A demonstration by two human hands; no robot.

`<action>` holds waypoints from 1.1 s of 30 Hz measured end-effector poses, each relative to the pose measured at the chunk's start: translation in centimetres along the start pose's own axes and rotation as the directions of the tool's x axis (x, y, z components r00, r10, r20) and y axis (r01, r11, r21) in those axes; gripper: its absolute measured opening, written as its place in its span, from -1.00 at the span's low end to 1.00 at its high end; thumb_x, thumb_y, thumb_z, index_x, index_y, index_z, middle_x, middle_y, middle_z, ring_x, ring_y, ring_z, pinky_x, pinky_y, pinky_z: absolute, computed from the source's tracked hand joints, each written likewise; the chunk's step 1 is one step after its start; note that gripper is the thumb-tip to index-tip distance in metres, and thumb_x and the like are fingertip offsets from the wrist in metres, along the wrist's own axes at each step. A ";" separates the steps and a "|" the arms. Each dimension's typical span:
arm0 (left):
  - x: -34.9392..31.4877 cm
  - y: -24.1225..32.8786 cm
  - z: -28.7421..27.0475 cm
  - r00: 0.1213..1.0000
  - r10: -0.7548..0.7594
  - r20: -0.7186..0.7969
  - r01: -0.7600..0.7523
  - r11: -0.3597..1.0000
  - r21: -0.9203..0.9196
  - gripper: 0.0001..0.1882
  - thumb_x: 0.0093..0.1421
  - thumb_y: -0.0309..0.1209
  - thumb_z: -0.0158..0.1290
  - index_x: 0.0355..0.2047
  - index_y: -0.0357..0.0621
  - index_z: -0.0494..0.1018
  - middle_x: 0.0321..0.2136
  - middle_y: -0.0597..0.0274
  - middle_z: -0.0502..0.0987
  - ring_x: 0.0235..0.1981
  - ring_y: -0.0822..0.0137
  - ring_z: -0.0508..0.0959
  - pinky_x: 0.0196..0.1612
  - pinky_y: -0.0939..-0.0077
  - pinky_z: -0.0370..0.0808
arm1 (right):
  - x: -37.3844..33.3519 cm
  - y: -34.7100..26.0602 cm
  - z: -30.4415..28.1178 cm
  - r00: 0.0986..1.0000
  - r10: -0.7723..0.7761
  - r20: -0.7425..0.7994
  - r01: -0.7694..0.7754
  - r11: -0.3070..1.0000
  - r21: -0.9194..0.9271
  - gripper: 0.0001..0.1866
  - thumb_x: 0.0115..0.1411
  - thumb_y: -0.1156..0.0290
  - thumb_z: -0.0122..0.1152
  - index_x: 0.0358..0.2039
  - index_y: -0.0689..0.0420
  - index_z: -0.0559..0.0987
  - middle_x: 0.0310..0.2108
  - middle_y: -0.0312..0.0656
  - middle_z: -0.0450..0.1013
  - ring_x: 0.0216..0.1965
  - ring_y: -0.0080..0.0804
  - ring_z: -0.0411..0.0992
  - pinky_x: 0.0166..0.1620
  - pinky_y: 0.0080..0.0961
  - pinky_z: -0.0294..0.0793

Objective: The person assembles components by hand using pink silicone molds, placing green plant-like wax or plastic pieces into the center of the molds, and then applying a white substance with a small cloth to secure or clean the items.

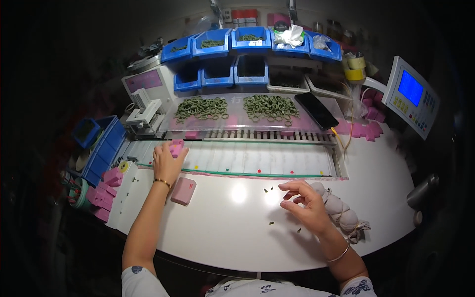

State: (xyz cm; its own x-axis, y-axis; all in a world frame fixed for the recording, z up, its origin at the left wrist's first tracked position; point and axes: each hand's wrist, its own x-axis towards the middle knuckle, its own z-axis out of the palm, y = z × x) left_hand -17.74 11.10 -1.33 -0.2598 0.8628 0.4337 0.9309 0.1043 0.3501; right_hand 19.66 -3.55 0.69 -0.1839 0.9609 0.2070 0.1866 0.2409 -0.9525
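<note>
My left hand [167, 163] is closed round a small pink block [176, 148] at the left end of the white conveyor strip [237, 157]. Just nearer to me, a dull pink box-shaped block [183, 191] with a red mark lies on the white table [222, 218]. My right hand [308, 204] hovers over the table at the right, fingers curved, thumb and forefinger apart, with nothing visible between them. A few tiny dark green pieces [271, 223] lie scattered beside and below it. Against that wrist rests a twisted grey cloth bundle [341, 210].
Two heaps of green rings [200, 109] lie on a clear shelf beyond the conveyor, with a black phone [316, 111] at its right. Blue bins [212, 44] stand in two rows behind. A control panel [410, 94] juts in at right; pink blocks [101, 195] sit left.
</note>
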 end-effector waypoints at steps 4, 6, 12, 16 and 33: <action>-5.5 1.5 -3.3 0.964 0.042 0.261 -0.023 0.997 -0.078 -0.30 0.03 -0.03 0.24 0.05 -0.26 0.37 -0.07 -0.13 0.37 -0.03 -0.08 0.43 0.07 0.22 0.38 | -0.1 -1.1 -0.1 1.000 -0.005 0.017 0.005 1.000 0.003 -0.63 0.11 0.50 0.30 -0.03 0.09 0.54 -0.08 -0.31 0.42 -0.16 -0.57 0.42 -0.22 -0.66 0.38; -7.6 2.1 -4.6 0.927 0.077 0.368 -0.061 0.997 -0.055 -0.26 0.03 -0.01 0.25 0.08 -0.26 0.34 -0.07 -0.14 0.37 -0.04 -0.07 0.44 0.07 0.21 0.39 | -0.2 -1.6 0.1 0.999 -0.003 0.037 0.003 1.000 0.004 -0.63 0.11 0.50 0.30 -0.03 0.10 0.54 -0.08 -0.31 0.41 -0.16 -0.57 0.41 -0.22 -0.66 0.37; -11.2 6.1 -4.7 0.814 0.375 0.443 0.015 0.750 -0.662 -0.21 -0.03 -0.27 0.36 0.18 -0.25 0.29 -0.06 0.09 0.37 -0.08 0.26 0.46 -0.01 0.44 0.45 | -0.2 -2.4 1.5 0.987 -0.022 0.162 0.024 1.000 -0.015 -0.56 0.12 0.42 0.33 0.04 0.08 0.50 -0.03 -0.26 0.39 -0.12 -0.56 0.40 -0.21 -0.65 0.37; -13.4 11.8 -5.5 0.753 0.547 0.366 0.113 0.440 -0.891 -0.15 -0.05 -0.50 0.37 0.26 -0.15 0.23 0.00 0.22 0.29 0.02 0.34 0.40 0.06 0.45 0.48 | 0.1 -2.3 2.4 0.980 -0.072 0.183 0.081 0.996 -0.046 -0.29 0.07 0.36 0.41 0.20 0.13 0.29 0.06 -0.21 0.32 0.00 -0.44 0.34 -0.02 -0.50 0.36; -14.5 15.3 -5.0 0.695 0.654 0.297 0.086 0.335 -0.938 -0.01 -0.08 -0.44 0.39 0.34 -0.10 0.10 -0.02 0.16 0.20 0.06 0.29 0.35 0.16 0.36 0.47 | 0.0 -2.5 1.4 0.955 -0.234 0.183 0.248 0.967 -0.061 -0.54 0.21 0.42 0.17 0.09 0.29 0.35 -0.04 0.03 0.37 0.03 -0.06 0.38 0.05 -0.26 0.39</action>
State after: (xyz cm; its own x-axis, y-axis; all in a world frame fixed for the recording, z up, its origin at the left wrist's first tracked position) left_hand -1.03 -2.27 1.91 0.5049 0.8151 0.2840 0.0482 -0.3551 0.9336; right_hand 17.84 -4.32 2.81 -0.3957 0.8363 0.3794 0.1940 0.4800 -0.8556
